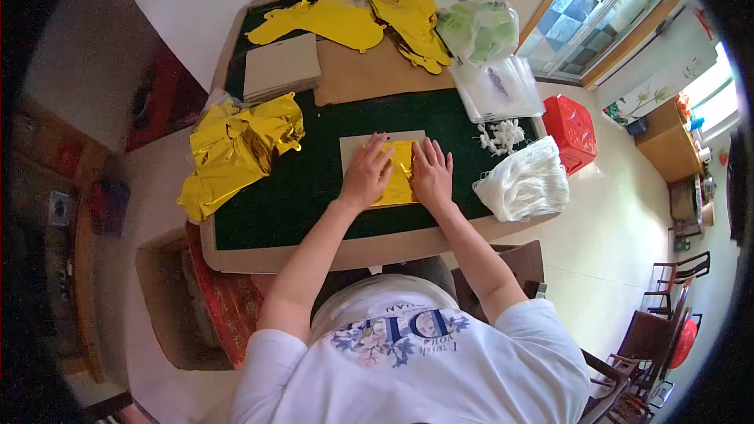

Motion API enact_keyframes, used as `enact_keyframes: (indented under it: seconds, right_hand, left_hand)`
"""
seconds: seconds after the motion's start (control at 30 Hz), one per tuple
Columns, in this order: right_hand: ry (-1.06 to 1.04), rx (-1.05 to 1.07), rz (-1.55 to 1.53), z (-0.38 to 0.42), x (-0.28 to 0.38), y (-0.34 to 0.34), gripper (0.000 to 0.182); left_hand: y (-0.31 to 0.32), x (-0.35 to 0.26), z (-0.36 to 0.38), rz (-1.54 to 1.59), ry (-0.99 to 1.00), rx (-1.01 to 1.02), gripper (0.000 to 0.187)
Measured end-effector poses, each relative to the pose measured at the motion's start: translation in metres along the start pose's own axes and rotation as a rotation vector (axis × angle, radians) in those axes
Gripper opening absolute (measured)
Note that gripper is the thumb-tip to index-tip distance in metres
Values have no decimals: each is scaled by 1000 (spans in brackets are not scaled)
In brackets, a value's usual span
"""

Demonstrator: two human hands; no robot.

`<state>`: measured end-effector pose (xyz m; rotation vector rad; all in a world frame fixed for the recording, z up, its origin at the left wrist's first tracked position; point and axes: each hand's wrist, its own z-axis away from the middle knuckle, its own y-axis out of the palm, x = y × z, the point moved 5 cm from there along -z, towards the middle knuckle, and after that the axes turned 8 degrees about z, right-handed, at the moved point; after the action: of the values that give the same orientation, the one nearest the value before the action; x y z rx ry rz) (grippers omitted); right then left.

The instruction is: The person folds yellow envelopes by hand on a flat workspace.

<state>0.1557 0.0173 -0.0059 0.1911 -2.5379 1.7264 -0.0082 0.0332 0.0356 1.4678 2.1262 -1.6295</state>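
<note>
A folded sheet of shiny gold foil (400, 177) lies on a square of grey-brown cardboard (353, 146) at the middle of the dark green table top. My left hand (367, 170) rests flat on the foil's left side, fingers stretched out. On the right side my right hand (432, 173) lies palm down, its fingers pointing away from me. Both hands press on the foil rather than grip it. The foil's edges under my palms are hidden.
Crumpled gold foil (236, 149) lies at the left, flat gold foil shapes (330, 23) at the back. A cardboard stack (279, 69), clear plastic bags (496, 90), small white pieces (501, 137) and a white thread bundle (525, 182) surround the middle. A red stool (569, 133) stands right.
</note>
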Motion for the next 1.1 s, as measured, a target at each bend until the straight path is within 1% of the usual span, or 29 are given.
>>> enact_keyframes:
  seconds: [0.03,0.07,0.13,0.17,0.23,0.27,0.33,0.4,0.47,0.57,0.7,0.77,0.9,0.97,1.0,1.07,1.1]
  right_hand:
    - [3,-6,7,0,1,-1,44]
    - [-2,-10,21,0,2,-2,43]
    - [4,-4,18,0,2,-4,43]
    - [9,3,16,0,2,-4,43]
    - [7,1,23,0,2,-5,43]
    - [2,-2,34,0,2,-4,44]
    - [8,5,42,-1,4,-6,41]
    - [15,29,54,0,5,-9,39]
    - [24,40,62,-1,5,-8,39]
    - [28,49,76,-1,5,-8,39]
    - [36,58,63,0,6,-10,40]
    - [36,54,63,0,6,-9,40]
    - [12,14,43,0,5,-5,43]
    - [7,-1,44,1,5,-5,44]
    - [2,-11,43,1,5,-6,44]
    - [6,-19,46,1,5,-5,45]
    - [7,-22,45,1,4,-4,45]
  left_hand:
    - [-3,-7,10,-71,50,-4,35]
    - [-6,-12,22,-73,51,-3,35]
    - [-15,-21,47,51,-55,-62,22]
    - [-17,-20,56,47,-53,-60,22]
    - [-32,-2,76,143,-415,-253,17]
    - [-32,-1,80,139,-420,-249,17]
    - [-35,-2,87,456,-704,-283,18]
    - [-26,-2,87,460,-674,-276,21]
    - [-17,-2,85,449,-628,-237,32]
    - [-8,7,86,452,-664,-206,37]
    - [-9,1,83,415,-696,-154,39]
    - [-10,-4,80,313,-686,-126,39]
    - [-8,-9,82,237,-641,-159,36]
    - [-10,-17,76,-61,-509,-131,37]
    - [-10,-19,71,-60,-506,-133,37]
    - [-5,-28,52,-71,-318,-126,45]
    - [0,-25,41,-68,-317,-126,45]
